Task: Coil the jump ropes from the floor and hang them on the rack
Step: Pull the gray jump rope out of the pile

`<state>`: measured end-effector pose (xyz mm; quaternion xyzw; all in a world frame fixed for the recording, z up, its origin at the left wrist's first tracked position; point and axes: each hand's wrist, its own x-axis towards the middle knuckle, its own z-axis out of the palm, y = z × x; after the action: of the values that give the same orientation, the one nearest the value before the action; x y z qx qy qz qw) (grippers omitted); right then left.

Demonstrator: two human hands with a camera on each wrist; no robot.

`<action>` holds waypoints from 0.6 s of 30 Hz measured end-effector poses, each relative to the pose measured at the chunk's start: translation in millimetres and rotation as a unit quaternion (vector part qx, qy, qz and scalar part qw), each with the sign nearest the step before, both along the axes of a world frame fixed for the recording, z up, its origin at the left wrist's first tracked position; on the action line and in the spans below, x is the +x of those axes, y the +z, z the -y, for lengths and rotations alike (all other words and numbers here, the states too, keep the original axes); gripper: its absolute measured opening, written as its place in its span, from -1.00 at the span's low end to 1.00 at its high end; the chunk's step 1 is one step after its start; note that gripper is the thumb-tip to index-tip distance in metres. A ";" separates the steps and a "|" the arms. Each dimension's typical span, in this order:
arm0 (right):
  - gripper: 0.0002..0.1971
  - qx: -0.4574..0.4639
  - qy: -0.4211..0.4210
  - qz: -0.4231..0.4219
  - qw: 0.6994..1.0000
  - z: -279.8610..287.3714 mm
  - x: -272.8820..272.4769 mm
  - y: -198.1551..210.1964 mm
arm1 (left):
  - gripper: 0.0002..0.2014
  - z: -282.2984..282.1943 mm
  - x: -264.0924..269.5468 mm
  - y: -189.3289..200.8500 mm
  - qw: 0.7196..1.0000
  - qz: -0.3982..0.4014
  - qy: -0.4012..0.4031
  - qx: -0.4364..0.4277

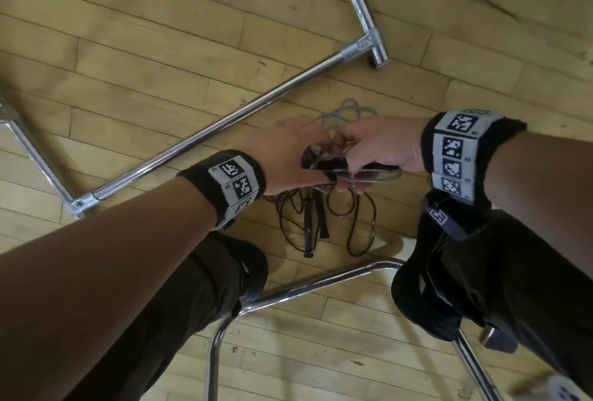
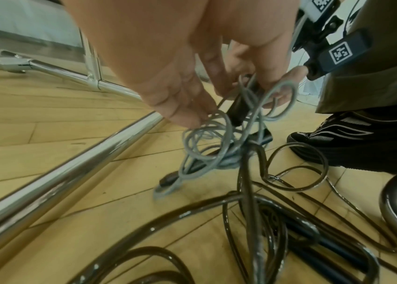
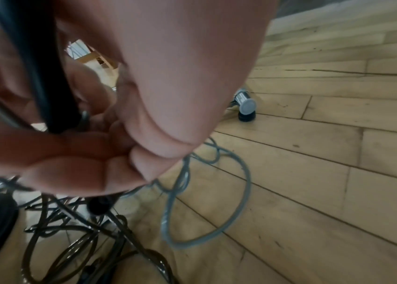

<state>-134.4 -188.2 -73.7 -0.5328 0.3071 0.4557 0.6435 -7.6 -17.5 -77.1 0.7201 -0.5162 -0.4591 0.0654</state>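
A grey jump rope point(image 1: 345, 112) with black handles point(image 1: 333, 165) is gathered in loops between both hands, a little above the wooden floor. My left hand point(image 1: 313, 160) pinches its cord and handle from the left; in the left wrist view its fingertips point(image 2: 187, 117) sit on the grey loops point(image 2: 204, 146). My right hand point(image 1: 351, 161) curls round a handle point(image 3: 46, 80) and several grey coils point(image 1: 382, 176). One grey loop point(image 3: 216, 211) hangs down to the floor. A dark brown jump rope point(image 1: 324, 221) lies tangled on the floor below the hands.
The rack's chrome base tubes point(image 1: 224, 121) lie on the floor just beyond the hands, with a capped foot point(image 3: 245, 107) at the far right. A bent chrome tube point(image 1: 305, 285) runs near my black shoes point(image 1: 253, 269). Bare wooden floor lies to the right.
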 end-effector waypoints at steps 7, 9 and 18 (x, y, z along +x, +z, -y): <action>-0.77 0.039 -0.044 0.000 0.998 13.7 -8.1 2.6 | -0.80 -2.9 -1.5 2.8 0.998 0.011 -0.051 0.032; -0.71 0.030 -0.065 0.004 0.997 16.2 -7.4 3.0 | -0.81 -1.0 -2.0 -0.9 0.998 0.022 -0.041 0.035; -0.54 0.025 -0.040 -0.017 0.999 40.6 -2.4 51.3 | -0.46 -12.5 15.9 27.8 0.992 0.060 0.052 0.103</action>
<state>-136.8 -228.9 -22.4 -0.4959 0.3281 0.4460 0.6689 8.3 -5.0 -49.2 0.7748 -0.4312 -0.4621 -0.0165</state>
